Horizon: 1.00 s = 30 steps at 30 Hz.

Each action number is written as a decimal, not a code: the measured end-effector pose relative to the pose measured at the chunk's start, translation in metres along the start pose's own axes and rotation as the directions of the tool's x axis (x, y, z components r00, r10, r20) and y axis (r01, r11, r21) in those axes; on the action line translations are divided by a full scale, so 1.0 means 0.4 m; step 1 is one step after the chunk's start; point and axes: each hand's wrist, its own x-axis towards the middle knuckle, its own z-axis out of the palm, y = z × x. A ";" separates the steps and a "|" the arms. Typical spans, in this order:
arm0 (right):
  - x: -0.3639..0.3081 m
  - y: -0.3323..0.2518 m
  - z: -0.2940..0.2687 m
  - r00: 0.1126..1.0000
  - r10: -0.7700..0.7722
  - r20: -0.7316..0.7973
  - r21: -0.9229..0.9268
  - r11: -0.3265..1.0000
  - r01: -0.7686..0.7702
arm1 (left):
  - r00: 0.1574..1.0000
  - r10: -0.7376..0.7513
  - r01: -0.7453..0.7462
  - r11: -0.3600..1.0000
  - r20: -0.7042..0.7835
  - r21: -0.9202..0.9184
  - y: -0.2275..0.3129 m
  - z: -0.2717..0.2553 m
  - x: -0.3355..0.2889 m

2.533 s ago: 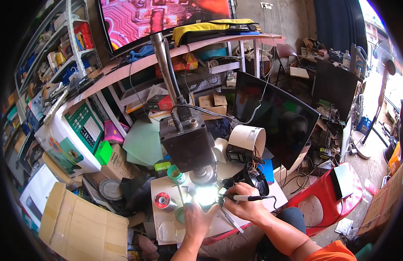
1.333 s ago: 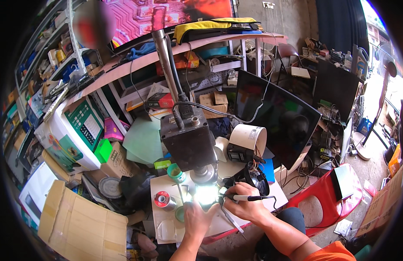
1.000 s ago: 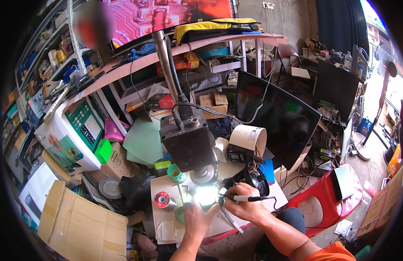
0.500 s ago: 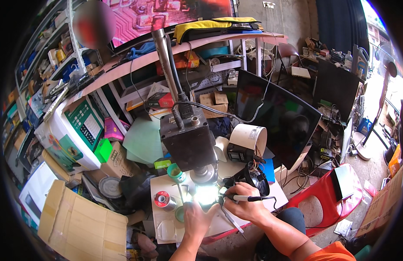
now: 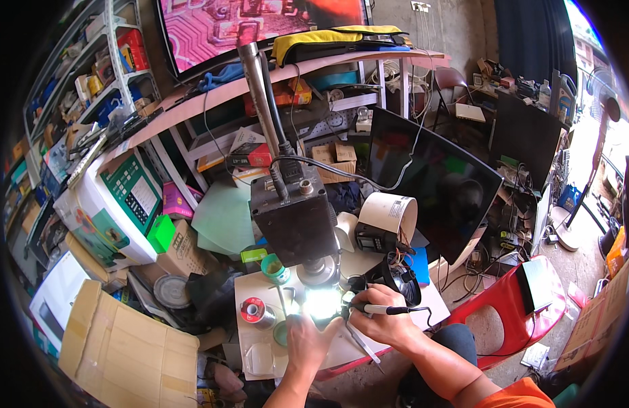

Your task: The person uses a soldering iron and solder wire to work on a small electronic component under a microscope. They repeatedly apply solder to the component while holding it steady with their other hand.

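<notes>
My right hand (image 5: pixel 389 325) is closed around a soldering iron (image 5: pixel 378 309) with a white and black handle, its cord trailing right. Its tip is lost in strong glare. My left hand (image 5: pixel 305 345) rests opposite, at the near left edge of the bright lit spot (image 5: pixel 322 303); glare hides its fingertips and whatever they touch. Directly above hangs a black box-shaped microscope camera (image 5: pixel 292 224) on a metal post. A slim grey tool (image 5: pixel 363 345) lies between my hands, sticking out over the table's front edge. Left of my left hand stands a solder wire spool (image 5: pixel 254 312).
The small white table (image 5: pixel 249 333) also carries a green jar (image 5: pixel 274 269) and a black round container (image 5: pixel 394 280). Behind it leans a dark flat screen (image 5: pixel 430 183). A lit monitor (image 5: pixel 222 30) shows a magnified circuit board. A cardboard box (image 5: pixel 127 350) stands left, a red stool (image 5: pixel 504 306) right.
A blurred round shape at the lit monitor's left edge is gone, uncovering red items on the shelf. The magnified picture has changed slightly. Both my hands look unmoved.
</notes>
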 end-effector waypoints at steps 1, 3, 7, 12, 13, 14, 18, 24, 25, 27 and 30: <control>0.000 0.001 -0.001 1.000 -0.011 0.002 -0.009 1.000 0.011 | 1.000 0.003 -0.003 1.000 -0.001 -0.001 0.000 0.000 0.000; 0.000 0.002 0.000 1.000 -0.028 0.004 -0.018 0.999 0.028 | 1.000 -0.005 0.005 1.000 0.006 -0.002 0.000 0.000 0.000; -0.002 0.003 0.002 1.000 -0.004 0.007 -0.001 1.000 0.004 | 1.000 -0.005 0.005 1.000 0.008 0.005 0.003 -0.004 0.002; -0.005 0.013 0.006 1.000 -0.020 0.001 0.005 1.000 0.020 | 1.000 0.003 -0.003 1.000 -0.002 0.016 0.005 -0.005 0.002; -0.004 0.013 0.005 1.000 -0.016 -0.002 0.009 1.000 0.016 | 1.000 0.003 -0.003 1.000 -0.001 0.016 0.007 -0.005 0.003; -0.004 0.013 0.006 1.000 -0.014 -0.004 0.014 1.000 0.014 | 1.000 0.003 -0.003 1.000 -0.002 0.014 0.006 -0.005 0.003; -0.003 0.005 0.009 0.999 0.037 -0.020 0.038 0.999 -0.036 | 1.000 0.012 -0.012 1.000 -0.015 0.005 -0.001 0.000 0.001; 0.000 -0.001 0.001 1.000 0.005 -0.002 0.022 1.000 -0.005 | 1.000 0.016 -0.016 1.000 -0.024 0.016 -0.001 0.001 0.001; 0.000 -0.002 0.002 1.000 0.017 -0.004 0.024 1.000 -0.017 | 1.000 0.015 -0.014 1.000 -0.021 0.017 0.000 0.000 0.001; 0.000 -0.004 0.002 1.000 0.030 -0.006 0.030 0.999 -0.030 | 0.999 0.023 -0.023 1.000 -0.025 0.017 0.000 0.001 0.001; 0.001 -0.006 0.000 1.000 0.023 -0.002 0.023 0.999 -0.023 | 0.999 0.031 -0.030 0.999 -0.032 0.021 -0.002 0.003 0.001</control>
